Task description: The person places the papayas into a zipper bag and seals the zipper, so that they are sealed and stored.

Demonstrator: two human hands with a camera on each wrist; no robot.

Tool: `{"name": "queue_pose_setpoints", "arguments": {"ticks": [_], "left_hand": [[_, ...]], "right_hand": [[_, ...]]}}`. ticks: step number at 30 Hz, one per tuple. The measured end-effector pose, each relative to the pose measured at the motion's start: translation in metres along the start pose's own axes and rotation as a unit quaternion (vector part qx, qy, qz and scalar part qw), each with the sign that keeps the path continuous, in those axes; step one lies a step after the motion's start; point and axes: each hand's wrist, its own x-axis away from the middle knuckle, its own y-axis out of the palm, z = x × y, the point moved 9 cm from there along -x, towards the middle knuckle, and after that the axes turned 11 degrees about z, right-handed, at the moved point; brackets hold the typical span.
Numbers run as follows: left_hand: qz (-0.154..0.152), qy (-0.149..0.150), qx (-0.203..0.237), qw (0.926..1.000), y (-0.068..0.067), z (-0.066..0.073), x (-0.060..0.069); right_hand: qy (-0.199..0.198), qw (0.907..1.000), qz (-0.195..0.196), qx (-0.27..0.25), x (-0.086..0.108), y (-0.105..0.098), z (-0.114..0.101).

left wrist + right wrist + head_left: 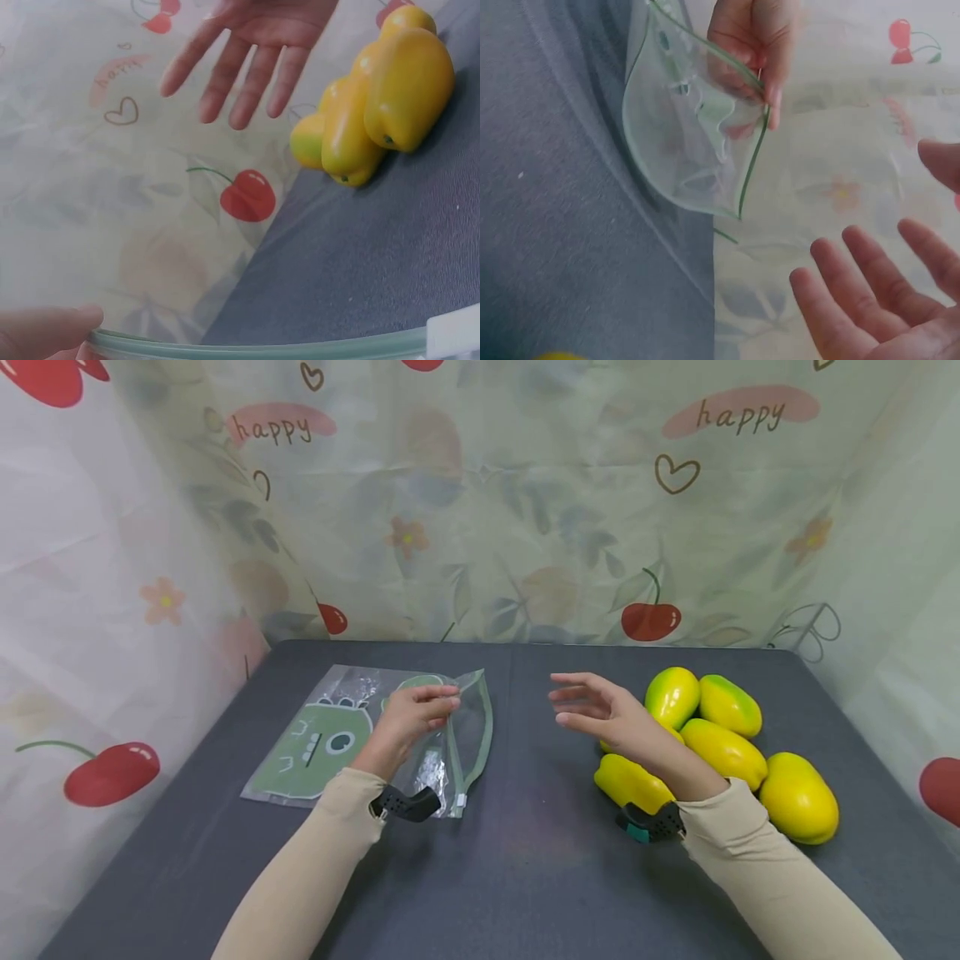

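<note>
A clear zip bag (330,752) with green cartoon faces lies on the left of the table, its mouth spread apart. My left hand (411,720) pinches the upper edge of that mouth between thumb and fingers. In the right wrist view the bag's green-rimmed opening (630,127) gapes beside the pinching left hand (754,45). My right hand (600,710) hovers with its fingers extended and nothing in them, just left of several yellow-green mangoes (723,750). Its spread fingers also show in the left wrist view. One mango (633,781) lies partly below the right wrist.
A dark grey cloth covers the table (525,877). Printed curtains (480,510) with cherries and hearts enclose the back and sides. The white zip slider (461,799) sits at the bag's near right corner. Each wrist wears a black camera band (408,803).
</note>
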Motion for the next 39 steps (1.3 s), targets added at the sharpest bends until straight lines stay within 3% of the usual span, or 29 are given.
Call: {"name": "queue_pose_setpoints", "arguments": {"ticks": [10, 17, 27, 34, 39], "left_hand": [[0.012, -0.027, 0.055, 0.998, -0.001, 0.0, 0.005], [0.024, -0.033, 0.091, 0.995, -0.002, 0.002, 0.007], [0.033, -0.042, 0.116, 0.9918, -0.004, 0.005, 0.011], [0.03, -0.039, 0.132, 0.99, -0.004, 0.007, 0.012], [0.031, -0.037, 0.135, 0.9897, -0.005, 0.007, 0.012]], "right_hand": [[-0.041, 0.9991, 0.009, 0.009, 0.016, -0.014, 0.005], [-0.048, 0.9986, 0.023, -0.003, 0.026, -0.023, 0.008], [-0.088, 0.995, 0.037, -0.027, 0.04, -0.037, 0.007], [-0.082, 0.9951, 0.054, -0.01, 0.049, -0.048, 0.019], [-0.1, 0.993, 0.062, 0.002, 0.055, -0.052, 0.024]]}}
